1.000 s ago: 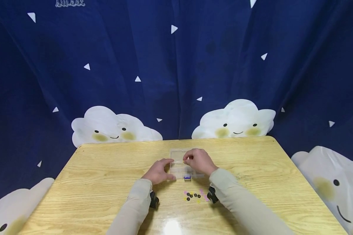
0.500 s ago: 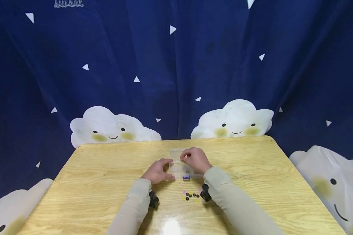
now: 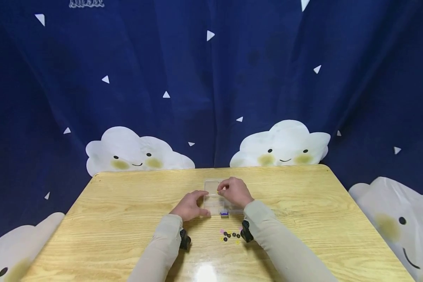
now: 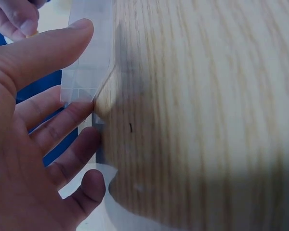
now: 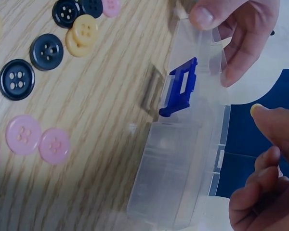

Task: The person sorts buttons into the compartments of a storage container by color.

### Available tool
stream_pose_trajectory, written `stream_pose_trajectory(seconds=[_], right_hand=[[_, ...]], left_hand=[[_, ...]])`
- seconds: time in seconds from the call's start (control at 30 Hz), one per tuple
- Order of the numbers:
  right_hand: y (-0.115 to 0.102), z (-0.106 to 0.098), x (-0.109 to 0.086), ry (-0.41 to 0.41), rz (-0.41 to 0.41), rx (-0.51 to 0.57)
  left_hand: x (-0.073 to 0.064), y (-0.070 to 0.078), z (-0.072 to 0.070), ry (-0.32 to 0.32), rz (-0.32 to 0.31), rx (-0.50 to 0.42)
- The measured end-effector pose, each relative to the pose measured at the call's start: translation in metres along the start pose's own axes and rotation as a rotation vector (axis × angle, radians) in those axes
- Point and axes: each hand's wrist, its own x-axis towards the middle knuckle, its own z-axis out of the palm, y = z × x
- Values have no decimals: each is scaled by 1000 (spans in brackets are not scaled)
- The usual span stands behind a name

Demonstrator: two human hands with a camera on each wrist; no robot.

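A clear plastic compartment box stands on the table with its lid raised at the back. My left hand holds the box's left end, thumb at the front and fingers towards the back. Over the box, my right hand pinches a small yellow button between thumb and index finger. Only a sliver of that button shows in the right wrist view, at the thumb tip. A blue latch sits on the box's front. Whether anything lies in the compartments is hard to tell.
Loose buttons lie on the wooden table in front of the box: several black buttons, pink buttons and yellow buttons. Behind the table hangs a dark blue curtain with clouds.
My right hand has shifted slightly left over the box, still pinching the yellow button. The left hand stays at the box's left end.
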Motion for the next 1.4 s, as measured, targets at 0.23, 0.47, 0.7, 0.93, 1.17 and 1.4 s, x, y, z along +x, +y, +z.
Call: stream_pose_trajectory(seconds=[0.23, 0.47, 0.7, 0.93, 1.17, 1.4], right_hand=[[-2, 2, 2, -25, -17, -45], [-7, 7, 4, -38, -30, -37], [-10, 11, 5, -35, -39, -36], [-13, 13, 5, -58, -15, -28], [-13, 13, 5, -62, -8, -35], [-12, 13, 5, -70, -14, -43]], left_hand=[[2, -1, 0, -4, 2, 26], [1, -1, 0, -5, 3, 8], [2, 1, 0, -10, -7, -1], [0, 1, 0, -7, -11, -9], [1, 2, -1, 3, -19, -18], [2, 2, -2, 1, -22, -12]])
